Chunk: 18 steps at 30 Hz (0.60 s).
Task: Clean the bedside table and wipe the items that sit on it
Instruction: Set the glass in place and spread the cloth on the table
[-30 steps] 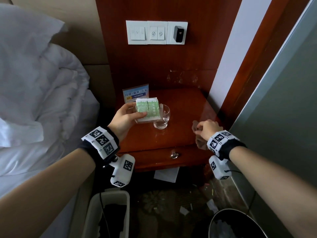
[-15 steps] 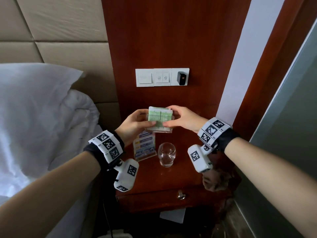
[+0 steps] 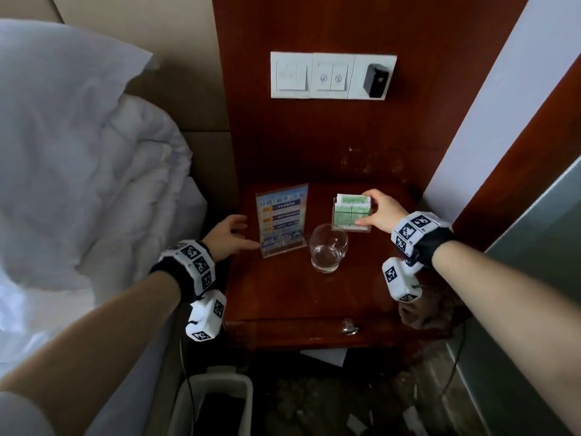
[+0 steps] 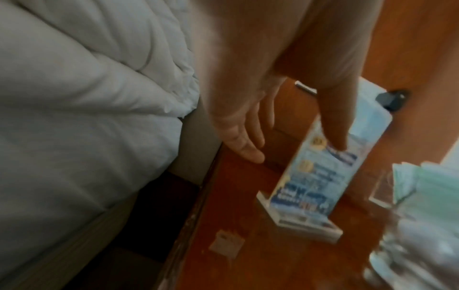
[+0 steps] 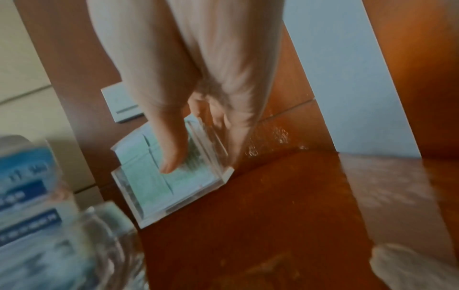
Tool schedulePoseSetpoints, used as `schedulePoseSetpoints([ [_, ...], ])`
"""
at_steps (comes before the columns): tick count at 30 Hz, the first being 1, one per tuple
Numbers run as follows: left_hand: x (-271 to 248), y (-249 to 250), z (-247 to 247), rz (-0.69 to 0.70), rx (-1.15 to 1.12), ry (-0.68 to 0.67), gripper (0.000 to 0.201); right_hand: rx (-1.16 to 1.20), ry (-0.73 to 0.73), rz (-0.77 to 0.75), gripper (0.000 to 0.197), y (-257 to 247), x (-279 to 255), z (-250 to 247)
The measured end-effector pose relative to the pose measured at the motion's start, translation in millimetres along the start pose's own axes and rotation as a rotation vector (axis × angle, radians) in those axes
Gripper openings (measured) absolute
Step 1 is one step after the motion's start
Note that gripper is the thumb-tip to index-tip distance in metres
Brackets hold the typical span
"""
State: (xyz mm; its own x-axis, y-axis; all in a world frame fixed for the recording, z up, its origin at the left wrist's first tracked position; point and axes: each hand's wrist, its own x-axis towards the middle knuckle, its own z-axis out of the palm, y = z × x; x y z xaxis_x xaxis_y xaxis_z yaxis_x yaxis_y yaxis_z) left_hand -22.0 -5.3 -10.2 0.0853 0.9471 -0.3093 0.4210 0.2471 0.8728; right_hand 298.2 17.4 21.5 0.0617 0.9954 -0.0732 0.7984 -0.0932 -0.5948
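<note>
A clear acrylic holder (image 3: pixel 349 212) (image 5: pixel 154 186) filled with green packets stands at the back right of the wooden bedside table (image 3: pixel 298 294). My right hand (image 3: pixel 364 207) (image 5: pixel 198 145) grips it, thumb on the front face and fingers behind. To its left stands a blue printed sign (image 3: pixel 282 220) (image 4: pixel 315 186) in a clear stand. My left hand (image 3: pixel 248 232) (image 4: pixel 295 151) is spread open at the sign's left edge, thumb over its front face. A drinking glass (image 3: pixel 328 248) (image 5: pixel 87 245) stands in front, between sign and holder. A brown cloth (image 3: pixel 424 313) lies on the front right corner.
A white duvet (image 3: pixel 94 168) crowds the table's left side. A switch panel (image 3: pixel 333 75) with a black plug is on the wood wall behind. A white bin (image 3: pixel 213 401) and paper scraps are on the floor below. A small paper scrap (image 4: pixel 226 243) lies near the table's left edge.
Both hands held the holder up in front of the wall. Now my right hand has brought it down to the back right of the table, and my left hand has let go and moved to the sign.
</note>
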Motion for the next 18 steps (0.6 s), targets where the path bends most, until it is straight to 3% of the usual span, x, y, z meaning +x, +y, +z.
schedulePoseSetpoints([
  [4,18,-9,19,0.07,0.283,0.039,0.072,-0.066,-0.026,0.03,0.06,11,8,23],
  [7,31,-12,25,0.108,0.335,0.05,0.064,-0.073,-0.038,0.026,0.059,15,16,32],
  [12,49,-8,25,0.147,0.429,0.104,0.031,-0.092,-0.053,-0.006,0.061,12,35,35],
  [18,71,-2,10,0.145,0.509,0.226,0.028,-0.078,-0.055,-0.02,0.062,2,62,32],
])
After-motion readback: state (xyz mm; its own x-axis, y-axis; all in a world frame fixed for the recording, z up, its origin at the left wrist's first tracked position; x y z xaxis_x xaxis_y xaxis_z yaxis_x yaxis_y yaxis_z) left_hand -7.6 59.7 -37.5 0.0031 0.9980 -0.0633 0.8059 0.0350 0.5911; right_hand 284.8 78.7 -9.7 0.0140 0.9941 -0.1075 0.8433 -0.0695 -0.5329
